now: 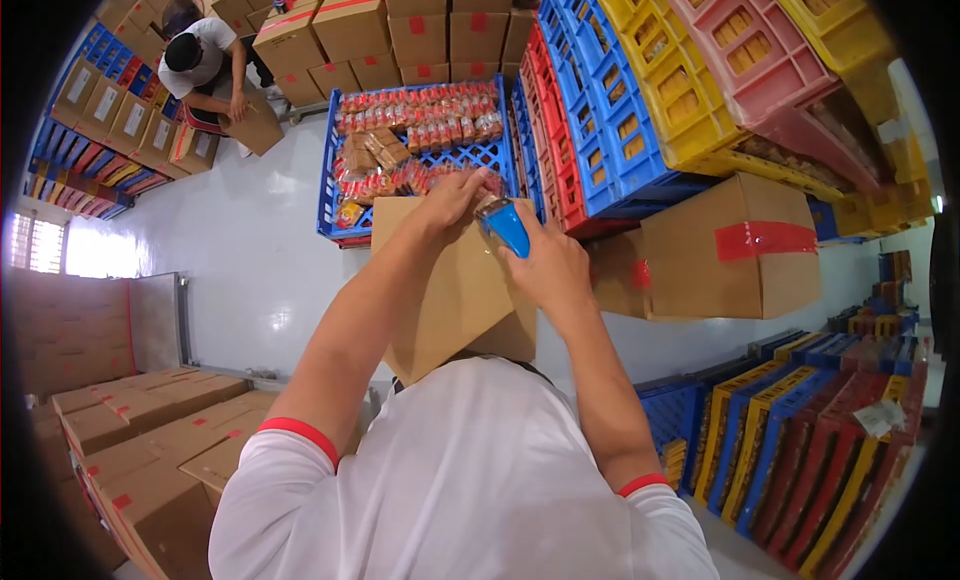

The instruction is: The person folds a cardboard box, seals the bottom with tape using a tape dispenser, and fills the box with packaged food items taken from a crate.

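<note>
Tool point(507, 228) with blue side sits in the right hand point(553, 267).

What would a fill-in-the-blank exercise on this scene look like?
1. The person's own ____ hand holds the blue tape dispenser.
2. The tape strip on the carton to the person's right is coloured ____.
3. The open crate holding wrapped packets is coloured ____.
4. The cap on the co-worker is coloured ____.

Missing words: right; red; blue; black.

We see a glossy grey floor point(255, 245), white glare point(102, 252) beside a slatted window point(38, 243) at left, and boxes point(420, 40) stacked at the far end.
</note>
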A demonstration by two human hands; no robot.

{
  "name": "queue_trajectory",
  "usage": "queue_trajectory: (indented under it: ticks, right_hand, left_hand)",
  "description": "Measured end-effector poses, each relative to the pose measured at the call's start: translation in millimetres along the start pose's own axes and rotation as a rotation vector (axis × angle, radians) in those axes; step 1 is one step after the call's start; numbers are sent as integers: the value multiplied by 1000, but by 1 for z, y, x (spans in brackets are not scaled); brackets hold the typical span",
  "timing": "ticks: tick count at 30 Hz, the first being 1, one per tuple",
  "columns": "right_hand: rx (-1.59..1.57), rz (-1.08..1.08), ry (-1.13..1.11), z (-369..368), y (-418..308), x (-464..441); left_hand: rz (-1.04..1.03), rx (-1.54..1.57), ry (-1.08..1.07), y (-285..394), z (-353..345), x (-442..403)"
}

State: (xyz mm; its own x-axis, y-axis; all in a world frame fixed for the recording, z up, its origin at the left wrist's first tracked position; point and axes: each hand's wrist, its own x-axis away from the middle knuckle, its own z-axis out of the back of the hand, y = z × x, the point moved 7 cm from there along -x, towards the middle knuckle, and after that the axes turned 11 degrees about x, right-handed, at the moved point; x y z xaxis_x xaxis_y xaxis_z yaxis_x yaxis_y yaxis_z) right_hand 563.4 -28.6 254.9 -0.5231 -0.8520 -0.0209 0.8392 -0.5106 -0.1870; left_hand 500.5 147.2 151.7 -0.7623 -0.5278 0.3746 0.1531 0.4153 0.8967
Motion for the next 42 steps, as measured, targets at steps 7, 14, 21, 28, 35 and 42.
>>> queue_trajectory:
  ticks: [7, 14, 21, 28, 35, 42]
  right_hand:
    - [82, -33, -210, 80, 50, 121]
    - [116, -42, -260, 6, 80, 137]
    - [89, -3, -209, -31, 73, 110]
    - [89, 25, -203, -29, 79, 122]
    - [28, -39, -250, 38, 83, 157]
    - [125, 97, -240, -16, 81, 138]
  left_hand:
    - [-233, -350, 56, 2, 15, -9]
    - [-427, -675, 28, -3, 13, -25]
    - [-833, -1473, -78, -17, -73, 59]
    - [-673, -1346, -217, -53, -119, 99]
    - [-717, -1380, -195, -53, -110, 99]
    - [-760, -1443, -170, -54, -119, 103]
